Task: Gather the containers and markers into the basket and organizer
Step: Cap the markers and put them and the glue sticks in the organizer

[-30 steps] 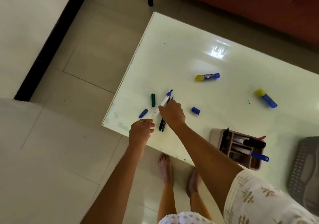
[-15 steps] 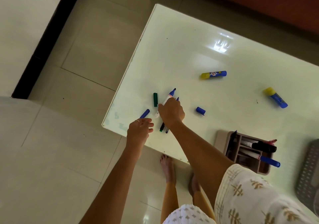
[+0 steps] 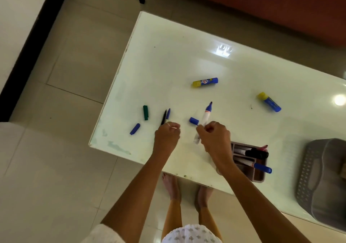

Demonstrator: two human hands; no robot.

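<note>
A white marker (image 3: pixel 206 118) has a blue tip; at its nine o'clock lies a blue cap (image 3: pixel 193 120). Farther left are a green cap (image 3: pixel 145 112) and another blue cap (image 3: pixel 135 129). Two glue sticks (image 3: pixel 205 82) (image 3: pixel 269 102) are blue with yellow caps. The basket (image 3: pixel 318 183) is grey, the sofa (image 3: pixel 271 5) red.

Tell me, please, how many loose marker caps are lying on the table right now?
3: a green cap and a blue cap near the table's left edge, and another blue cap beside the right hand. The hands may hide others.
</note>
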